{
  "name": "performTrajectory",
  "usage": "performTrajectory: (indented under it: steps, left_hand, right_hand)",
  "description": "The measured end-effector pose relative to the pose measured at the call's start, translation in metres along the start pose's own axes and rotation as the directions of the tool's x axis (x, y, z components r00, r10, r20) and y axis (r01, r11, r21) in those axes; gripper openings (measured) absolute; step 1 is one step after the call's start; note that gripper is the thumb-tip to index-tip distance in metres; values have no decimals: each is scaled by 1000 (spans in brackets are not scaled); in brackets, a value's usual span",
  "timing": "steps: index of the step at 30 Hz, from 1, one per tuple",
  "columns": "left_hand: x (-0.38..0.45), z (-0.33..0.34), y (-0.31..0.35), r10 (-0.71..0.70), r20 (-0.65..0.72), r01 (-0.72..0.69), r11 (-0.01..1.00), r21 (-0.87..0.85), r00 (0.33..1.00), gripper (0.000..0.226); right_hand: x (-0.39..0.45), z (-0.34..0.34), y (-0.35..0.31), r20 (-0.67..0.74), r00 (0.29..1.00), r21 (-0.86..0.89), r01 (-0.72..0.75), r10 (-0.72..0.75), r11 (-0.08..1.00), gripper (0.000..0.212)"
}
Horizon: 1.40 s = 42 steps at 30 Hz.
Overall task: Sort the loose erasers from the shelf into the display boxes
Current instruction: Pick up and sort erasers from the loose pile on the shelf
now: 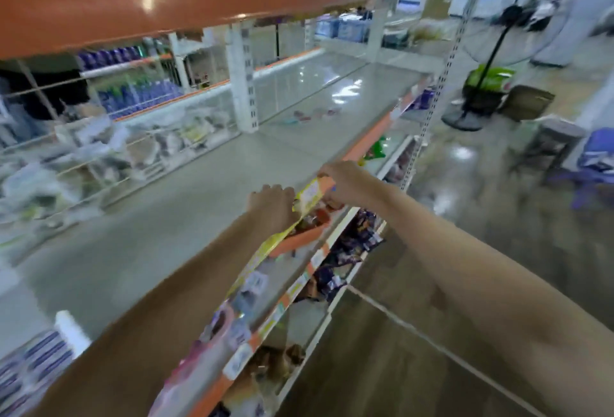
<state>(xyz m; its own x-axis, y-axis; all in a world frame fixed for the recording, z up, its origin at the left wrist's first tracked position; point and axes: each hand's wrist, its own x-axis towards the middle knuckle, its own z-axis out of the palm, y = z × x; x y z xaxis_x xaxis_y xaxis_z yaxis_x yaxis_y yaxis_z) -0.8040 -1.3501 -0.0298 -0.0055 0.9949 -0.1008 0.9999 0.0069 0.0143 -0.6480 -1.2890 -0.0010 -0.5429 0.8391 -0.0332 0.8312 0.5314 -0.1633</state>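
Display box (300, 237): orange tray with a yellow printed card flap, at the front edge of the grey shelf (166, 217), its long axis running along that edge, the flap tilted up toward the far end; small reddish items inside, blurred. Left hand (274, 205) curls over the box's near-left side, right hand (345, 184) pinches the flap's top corner. Loose erasers (312, 115): small pink and teal pieces well beyond both hands, mid-shelf.
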Motion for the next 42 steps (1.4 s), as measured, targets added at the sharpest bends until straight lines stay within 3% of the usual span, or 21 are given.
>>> performTrajectory:
  steps: [6, 10, 21, 26, 31, 37, 42]
  left_hand:
    - [109, -2, 35, 38, 7, -38, 999, 24, 999, 52]
    - [196, -6, 44, 49, -30, -48, 999, 23, 998, 52]
    - [354, -5, 13, -147, -125, 148, 989, -7, 981, 44]
    - [390, -1, 2, -270, -174, 272, 962, -10, 947, 44]
    - [410, 4, 5, -421, -120, 417, 907, -60, 899, 41]
    - [410, 4, 11, -483, -161, 490, 872, 5, 861, 40]
    - [385, 12, 22, -541, -315, 442, 833, -334, 780, 21]
  right_hand:
    - [50, 4, 92, 15, 1000, 83, -2, 1, 997, 43]
    - [112, 3, 144, 26, 999, 108, -30, 28, 994, 51]
    - [272, 1, 238, 47, 999, 199, -2, -8, 980, 51]
    - [336, 0, 272, -22, 999, 225, 46, -42, 973, 53]
    - [392, 7, 295, -1, 980, 252, 192, -198, 949, 33]
    - [425, 20, 303, -37, 944, 380, 316, -327, 869, 21]
    - [427, 21, 290, -122, 867, 442, 483, -483, 756, 27]
